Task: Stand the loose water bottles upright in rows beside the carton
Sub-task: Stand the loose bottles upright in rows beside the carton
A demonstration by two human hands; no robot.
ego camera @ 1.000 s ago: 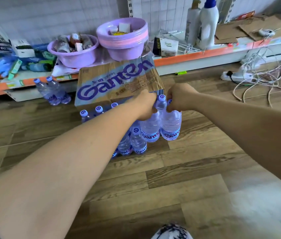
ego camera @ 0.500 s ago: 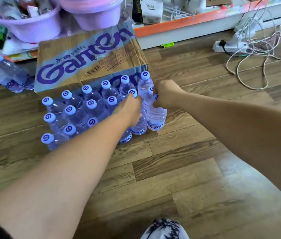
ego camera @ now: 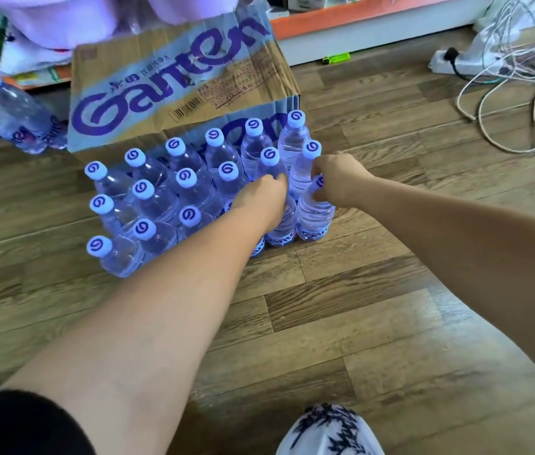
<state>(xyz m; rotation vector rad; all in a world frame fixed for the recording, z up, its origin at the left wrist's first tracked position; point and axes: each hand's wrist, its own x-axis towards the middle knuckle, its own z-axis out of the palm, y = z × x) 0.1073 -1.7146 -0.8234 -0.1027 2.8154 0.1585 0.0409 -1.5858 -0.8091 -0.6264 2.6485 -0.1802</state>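
Observation:
A brown carton (ego camera: 174,93) with purple lettering stands on the wooden floor. In front of it several clear water bottles (ego camera: 161,198) with white caps stand upright in rows. My left hand (ego camera: 261,200) is closed over the top of a bottle (ego camera: 281,229) in the front row. My right hand (ego camera: 341,178) grips the neck of the rightmost front bottle (ego camera: 313,218). Both bottles rest on the floor.
Two more bottles (ego camera: 19,116) stand left of the carton. Lilac basins (ego camera: 62,18) sit on a low shelf behind. A power strip (ego camera: 447,59) and tangled cables (ego camera: 506,77) lie at the right. A green lighter (ego camera: 336,58) lies near the shelf. My shoe (ego camera: 328,431) shows at the bottom.
My view has tilted down and closer, bringing the whole block of bottles into sight. Both hands lowered their bottles onto the floor at the right end of the front row.

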